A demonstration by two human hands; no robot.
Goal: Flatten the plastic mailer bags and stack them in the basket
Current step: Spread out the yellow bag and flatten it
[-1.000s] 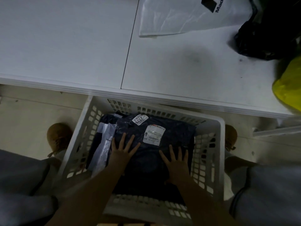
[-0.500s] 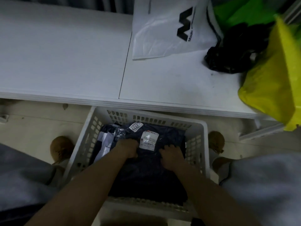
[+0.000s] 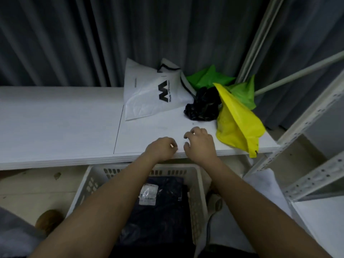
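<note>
Hands first: I see my left hand and right hand side by side above the near edge of the white tabletop, both with fingers loosely curled and holding nothing. They are close together but not touching. Neither hand touches any bag.

Below them, on the floor under the tabletop's near edge, sits the white slatted basket. Inside it a dark mailer bag lies flat with a pale shipping label on its upper face; my forearms cross over part of it.

Further back on the tabletop I see the remaining bags. A white mailer bag with a black logo lies toward the far side, partly propped against the grey curtain. Just right of it is a crumpled black bag, and behind that a green bag. A yellow bag sits nearest my right hand, on the right, draped over the tabletop's near edge. A white metal shelf frame stands at the far right.
</note>
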